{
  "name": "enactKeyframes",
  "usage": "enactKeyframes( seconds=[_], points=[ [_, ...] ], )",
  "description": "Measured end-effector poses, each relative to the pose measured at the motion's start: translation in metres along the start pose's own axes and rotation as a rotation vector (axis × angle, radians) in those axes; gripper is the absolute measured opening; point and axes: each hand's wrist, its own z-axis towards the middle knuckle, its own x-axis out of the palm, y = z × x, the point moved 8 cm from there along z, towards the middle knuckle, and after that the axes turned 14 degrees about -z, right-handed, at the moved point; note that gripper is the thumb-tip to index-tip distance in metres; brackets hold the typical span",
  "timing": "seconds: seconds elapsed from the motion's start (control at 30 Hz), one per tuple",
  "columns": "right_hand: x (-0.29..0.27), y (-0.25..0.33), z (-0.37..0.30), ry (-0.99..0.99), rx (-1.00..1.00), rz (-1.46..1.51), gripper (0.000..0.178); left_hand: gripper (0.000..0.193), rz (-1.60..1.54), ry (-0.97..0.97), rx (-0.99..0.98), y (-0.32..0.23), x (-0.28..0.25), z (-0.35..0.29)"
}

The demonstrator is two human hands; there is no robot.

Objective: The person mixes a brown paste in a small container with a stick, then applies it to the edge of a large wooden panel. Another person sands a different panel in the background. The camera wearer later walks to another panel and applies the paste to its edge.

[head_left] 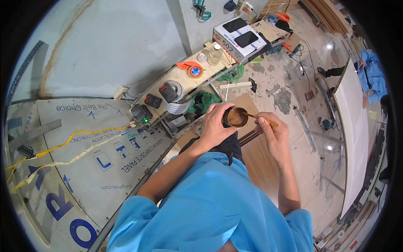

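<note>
My left hand [213, 125] is wrapped round a small open can [239, 125] with a dark, stained rim, held in front of my body. Brown, thick-looking stuff covers the inside of the can. Between the thumb and fingers of my right hand [275, 133] is a thin yellowish-brown stick [250, 115]. Its far end reaches over the rim into the can; whether that end carries bristles is hidden. Below the can lies a wood-coloured board [258, 161].
A narrow bench [184, 77] at the left holds tape rolls [194, 72], a clear bottle [215, 54], power-tool batteries [169, 91] and a charger [141, 113]. Two phones lie on a white box [235, 49]. A hammer [253, 85] rests beyond. At right, another person [371, 73] handles a large white panel [351, 138].
</note>
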Motion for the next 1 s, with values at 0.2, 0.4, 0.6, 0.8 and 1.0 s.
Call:
enactKeyframes(
  seconds=[0.2,0.4,0.6,0.8,1.0],
  points=[
    [-0.005,-0.019,-0.006,-0.050,0.070,0.076,0.026,0.078,0.002,0.008,-0.005,0.002,0.000,-0.002],
    [-0.003,-0.025,-0.008,-0.079,0.074,0.140,0.026,0.078,0.019,0.008,0.017,0.003,0.000,-0.004],
    [-0.004,-0.025,-0.010,-0.074,0.093,0.155,0.027,0.078,0.039,0.004,0.013,0.004,0.000,-0.002],
    [-0.004,-0.023,-0.012,-0.089,0.092,0.109,0.028,0.076,0.032,0.020,0.035,0.003,0.001,-0.001],
    [-0.008,-0.009,-0.010,-0.088,0.038,-0.008,0.027,0.075,0.039,0.028,0.044,0.002,0.004,0.000]
  ],
)
